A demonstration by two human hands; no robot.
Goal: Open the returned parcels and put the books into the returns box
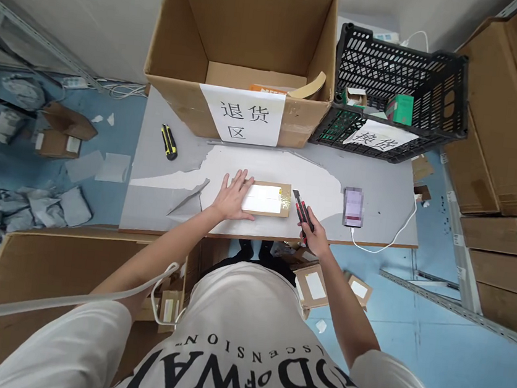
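A small cardboard box [285, 204] with a white label lies flat on the table in front of me. My left hand [233, 198] rests on its left end, fingers spread and pressing flat. In my right hand [314, 233] is a black and red utility knife [303, 211], fingers wrapped round its handle. The knife's blade end points up and left, close to the box's right end. Clear tape shows at that end of the box.
Behind the work spot stand a large open carton [176, 100] and a black plastic crate [392, 148] holding small boxes. A yellow and black utility knife [169, 142] lies left on the table [158, 207]. To the right is a phone [353, 207] with a white cable.
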